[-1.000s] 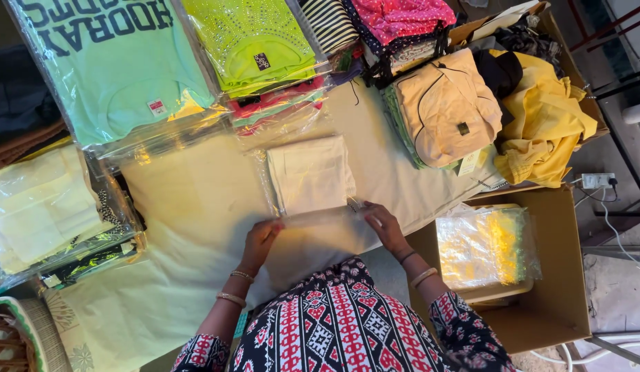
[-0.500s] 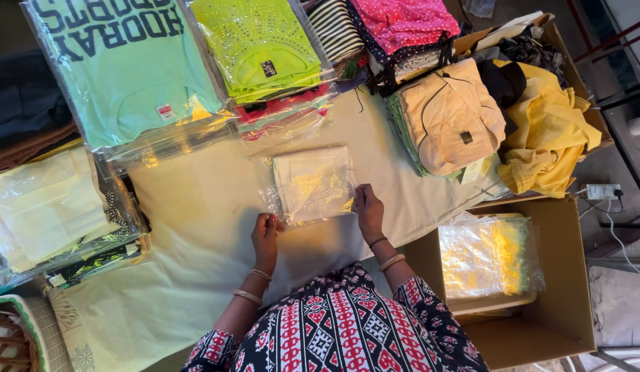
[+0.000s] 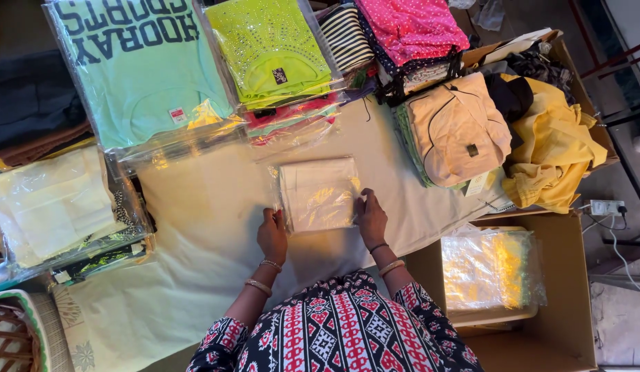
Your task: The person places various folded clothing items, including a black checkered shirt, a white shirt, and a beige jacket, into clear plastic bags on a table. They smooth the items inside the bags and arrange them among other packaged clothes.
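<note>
Gripping a folded white cloth in a clear plastic bag (image 3: 318, 194), a person stands at a desk (image 3: 196, 227) covered with a pale sheet. The left hand (image 3: 272, 236) holds the bag's left edge, fingers (image 3: 277, 217) curled and pinching the plastic. The right hand (image 3: 372, 219) presses the bag's right edge, fingers (image 3: 362, 202) close together on the wrap. The bag lies flat on the desk, just in front of the person. Beyond the bag sit a bagged mint green shirt (image 3: 144, 69) and a bagged lime green top (image 3: 272, 52), with a peach garment (image 3: 458, 127) and a yellow garment (image 3: 551, 148) to the bag's right. Right of the bag, lower down, a cardboard box (image 3: 561, 296) holds a packet of plastic bags (image 3: 491, 270).
</note>
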